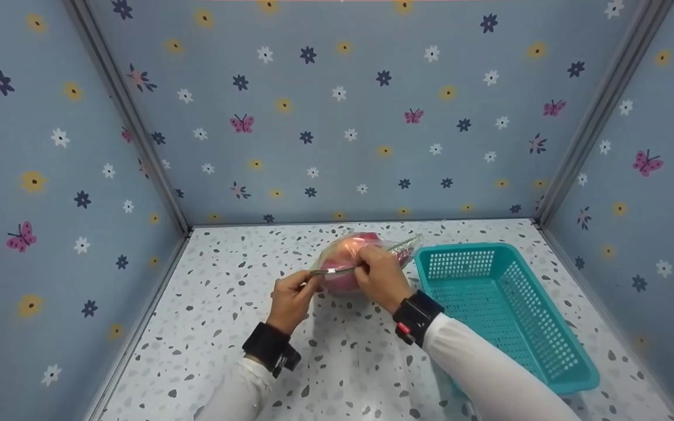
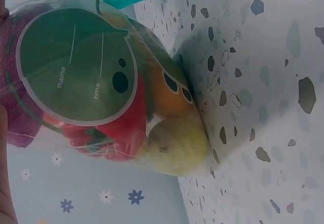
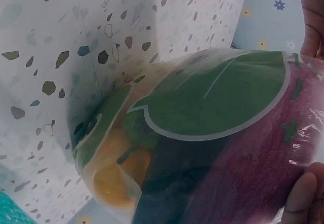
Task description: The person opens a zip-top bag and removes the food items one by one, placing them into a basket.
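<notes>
A clear zip bag (image 1: pixel 344 250) with a printed green patch stands on the table, filled with produce. My left hand (image 1: pixel 290 303) pinches the left end of its zip strip. Further along the same strip, my right hand (image 1: pixel 382 276) pinches the top edge, and the strip's right end sticks out beyond it. A small white piece (image 1: pixel 331 271) sits on the strip between both hands. Through the plastic, the left wrist view shows a red item (image 2: pixel 124 133), a yellow-green round fruit (image 2: pixel 177 145), an orange one (image 2: pixel 169 98) and a purple piece (image 2: pixel 23 77).
A teal perforated basket (image 1: pixel 585 383) stands to the right, beside my right forearm. The white speckled table (image 1: pixel 214 327) meets flower-patterned panels (image 1: pixel 325 117) at the back and both sides.
</notes>
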`<state>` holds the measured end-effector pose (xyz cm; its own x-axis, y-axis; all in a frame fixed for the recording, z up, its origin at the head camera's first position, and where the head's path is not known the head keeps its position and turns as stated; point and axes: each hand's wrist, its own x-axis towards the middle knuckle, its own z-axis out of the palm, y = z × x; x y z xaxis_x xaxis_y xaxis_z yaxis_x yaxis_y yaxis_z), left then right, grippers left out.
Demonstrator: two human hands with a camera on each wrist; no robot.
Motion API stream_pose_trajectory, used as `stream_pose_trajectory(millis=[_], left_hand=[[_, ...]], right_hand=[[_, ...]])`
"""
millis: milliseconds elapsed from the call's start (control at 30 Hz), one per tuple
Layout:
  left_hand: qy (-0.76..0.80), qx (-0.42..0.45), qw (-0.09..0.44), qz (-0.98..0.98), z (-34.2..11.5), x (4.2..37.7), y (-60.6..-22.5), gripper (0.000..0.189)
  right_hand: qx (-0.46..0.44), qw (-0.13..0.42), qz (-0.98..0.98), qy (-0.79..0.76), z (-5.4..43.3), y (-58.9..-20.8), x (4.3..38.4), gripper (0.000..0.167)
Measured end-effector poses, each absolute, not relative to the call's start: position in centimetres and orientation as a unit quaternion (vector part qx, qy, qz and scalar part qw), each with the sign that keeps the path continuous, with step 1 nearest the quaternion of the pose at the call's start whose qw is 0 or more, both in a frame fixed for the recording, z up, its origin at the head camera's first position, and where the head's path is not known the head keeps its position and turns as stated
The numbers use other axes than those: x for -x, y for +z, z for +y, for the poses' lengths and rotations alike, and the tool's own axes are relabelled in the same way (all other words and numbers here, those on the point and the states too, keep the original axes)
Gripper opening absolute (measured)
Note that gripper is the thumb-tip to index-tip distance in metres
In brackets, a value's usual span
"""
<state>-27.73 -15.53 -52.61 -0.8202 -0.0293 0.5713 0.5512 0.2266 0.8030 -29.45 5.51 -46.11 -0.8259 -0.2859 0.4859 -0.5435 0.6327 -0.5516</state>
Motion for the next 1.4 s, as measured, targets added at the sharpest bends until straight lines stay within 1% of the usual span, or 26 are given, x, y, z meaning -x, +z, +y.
stream_pose_trajectory(millis=[200,267,400,500,633,833,1033,1167,1267,1400], left_hand=[[-0.608,0.162,0.26,-0.732,-15.0,27.7,-52.7,0.018],[-0.618,0.161,0.258,-0.725,-14.8,27.7,-52.6,0.018],[-0.622,0.153,0.25,-0.726,-14.6,27.7,-52.5,0.018],[-0.619,0.151,0.248,-0.73,-14.6,27.6,-52.5,0.017],[-0.612,0.165,0.25,-0.731,-14.6,27.7,-52.7,0.015],[-0.602,0.192,0.254,-0.732,-14.8,27.9,-52.9,0.012],[-0.594,0.188,0.263,-0.737,-15.3,27.9,-53.1,0.01],[-0.594,0.178,0.271,-0.736,-15.7,27.8,-53.3,0.01],[-0.604,0.176,0.265,-0.731,-15.9,27.7,-53.4,0.011],[-0.618,0.172,0.255,-0.724,-16.0,27.5,-53.4,0.012]], right_hand=[[-0.271,0.177,-0.882,0.342,5.3,-46.0,28.7,0.013],[-0.286,0.176,-0.884,0.325,5.3,-46.1,28.5,0.014],[-0.314,0.181,-0.886,0.289,5.0,-46.2,28.4,0.03],[-0.33,0.196,-0.883,0.269,4.7,-46.3,28.6,0.035],[-0.339,0.217,-0.881,0.251,4.5,-46.6,28.6,0.032],[-0.352,0.228,-0.879,0.226,4.4,-47.0,28.8,0.023],[-0.361,0.258,-0.875,0.195,4.4,-47.3,29.1,0.02],[-0.343,0.256,-0.885,0.183,4.7,-47.2,29.1,0.019],[-0.329,0.25,-0.894,0.172,4.9,-47.2,29.2,0.018],[-0.334,0.257,-0.893,0.159,5.2,-47.2,29.3,0.017]])
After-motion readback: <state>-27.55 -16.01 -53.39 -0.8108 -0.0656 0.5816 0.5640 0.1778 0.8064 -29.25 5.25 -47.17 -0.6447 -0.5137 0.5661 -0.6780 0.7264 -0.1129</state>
